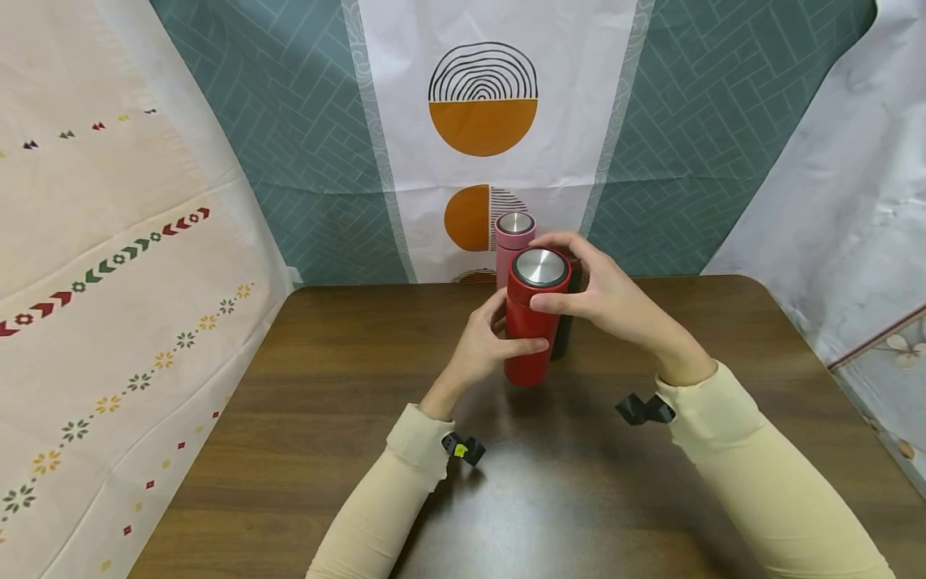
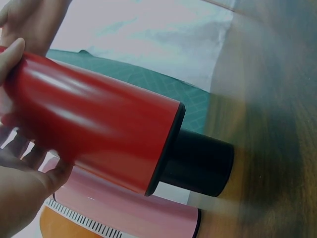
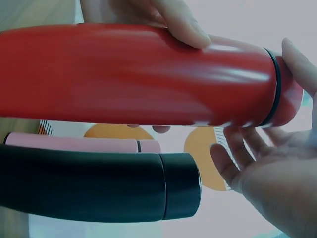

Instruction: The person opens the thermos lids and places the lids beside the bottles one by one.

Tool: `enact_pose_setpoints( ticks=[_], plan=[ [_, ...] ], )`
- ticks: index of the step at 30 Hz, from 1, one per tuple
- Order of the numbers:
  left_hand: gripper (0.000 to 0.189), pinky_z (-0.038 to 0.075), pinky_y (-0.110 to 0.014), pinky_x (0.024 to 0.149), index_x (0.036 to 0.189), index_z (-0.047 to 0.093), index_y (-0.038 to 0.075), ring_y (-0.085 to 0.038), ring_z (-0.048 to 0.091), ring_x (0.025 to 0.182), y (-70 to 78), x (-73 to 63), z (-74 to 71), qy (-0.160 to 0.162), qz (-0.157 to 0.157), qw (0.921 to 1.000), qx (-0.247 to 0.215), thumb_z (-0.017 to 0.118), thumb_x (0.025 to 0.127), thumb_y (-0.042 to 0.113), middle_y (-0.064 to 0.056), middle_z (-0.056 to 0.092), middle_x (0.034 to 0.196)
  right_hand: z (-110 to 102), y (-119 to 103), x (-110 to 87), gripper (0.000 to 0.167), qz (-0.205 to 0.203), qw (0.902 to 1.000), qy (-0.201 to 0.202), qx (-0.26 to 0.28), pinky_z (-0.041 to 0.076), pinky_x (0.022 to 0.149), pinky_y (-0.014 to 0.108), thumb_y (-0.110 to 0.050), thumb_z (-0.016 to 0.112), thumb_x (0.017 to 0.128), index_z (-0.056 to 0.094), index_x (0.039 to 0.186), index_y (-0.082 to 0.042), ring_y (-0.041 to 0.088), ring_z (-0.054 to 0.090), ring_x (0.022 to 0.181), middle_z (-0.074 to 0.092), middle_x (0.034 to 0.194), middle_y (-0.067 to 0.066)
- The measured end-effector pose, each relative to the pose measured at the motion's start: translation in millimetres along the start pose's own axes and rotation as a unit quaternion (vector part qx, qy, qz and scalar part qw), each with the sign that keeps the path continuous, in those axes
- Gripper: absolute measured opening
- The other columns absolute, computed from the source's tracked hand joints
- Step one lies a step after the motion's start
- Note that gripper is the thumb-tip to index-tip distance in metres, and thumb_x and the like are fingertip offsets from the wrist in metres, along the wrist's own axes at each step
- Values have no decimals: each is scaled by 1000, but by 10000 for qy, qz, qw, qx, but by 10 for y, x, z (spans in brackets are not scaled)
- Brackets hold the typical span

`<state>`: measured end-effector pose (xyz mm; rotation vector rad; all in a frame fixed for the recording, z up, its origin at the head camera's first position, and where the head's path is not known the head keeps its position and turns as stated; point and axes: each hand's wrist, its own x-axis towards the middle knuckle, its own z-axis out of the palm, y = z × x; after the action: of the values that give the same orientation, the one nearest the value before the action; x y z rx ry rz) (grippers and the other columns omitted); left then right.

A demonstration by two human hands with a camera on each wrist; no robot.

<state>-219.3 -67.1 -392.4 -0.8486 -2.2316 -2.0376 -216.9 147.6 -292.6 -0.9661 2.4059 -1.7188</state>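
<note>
A red thermos (image 1: 532, 323) with a steel-topped lid (image 1: 541, 267) stands almost upright between both hands. My left hand (image 1: 479, 344) grips its body, the thumb across the near side and the fingers round the back. Up at the lid, my right hand (image 1: 606, 293) holds with its thumb on the near side and fingers curled behind. In the left wrist view the dark base of the red thermos (image 2: 109, 124) shows above the table level. Behind it stand a pink thermos (image 1: 509, 257) and a black thermos (image 3: 99, 186), the black one partly hidden in the head view.
The brown wooden table (image 1: 325, 386) ends just behind the flasks, against a patterned cloth backdrop (image 1: 304, 137). An embroidered cloth (image 1: 108, 338) hangs along the left side and a pale cloth (image 1: 832, 225) along the right.
</note>
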Motion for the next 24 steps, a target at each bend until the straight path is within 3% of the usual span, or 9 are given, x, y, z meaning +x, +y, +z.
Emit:
enact_pose_setpoints(
  ticks=[6,11,17,24],
  plan=[
    [68,50,-47,106,149,52,21,-24,61,122,1,0,0,-27,38,10000,-15,80,87,17,-1,62,137,-41,7,5,64,158,9971,-387,636,50,103,34,-12,76,93,48,151,-15,27,56,126,56,142,6],
    [68,50,-47,105,149,51,22,-24,61,122,-1,-5,0,-11,26,10000,-29,79,88,17,-1,62,138,-16,12,-2,70,39,9999,-116,7,48,103,40,-18,78,92,45,153,-16,25,53,124,52,146,2],
    [68,51,-47,105,149,51,23,-24,61,122,-5,-4,1,4,-14,10000,-34,79,88,16,-1,62,137,18,-12,-5,65,2,9986,229,-468,46,99,43,-22,80,91,47,146,-13,25,53,115,55,137,5],
    [68,50,-47,105,149,51,22,-24,61,122,3,-2,-1,-4,33,10000,-52,80,87,16,-1,62,138,-26,-21,3,61,307,9990,-116,287,49,100,38,-17,78,93,50,147,-17,26,56,121,57,136,5]
  ],
)
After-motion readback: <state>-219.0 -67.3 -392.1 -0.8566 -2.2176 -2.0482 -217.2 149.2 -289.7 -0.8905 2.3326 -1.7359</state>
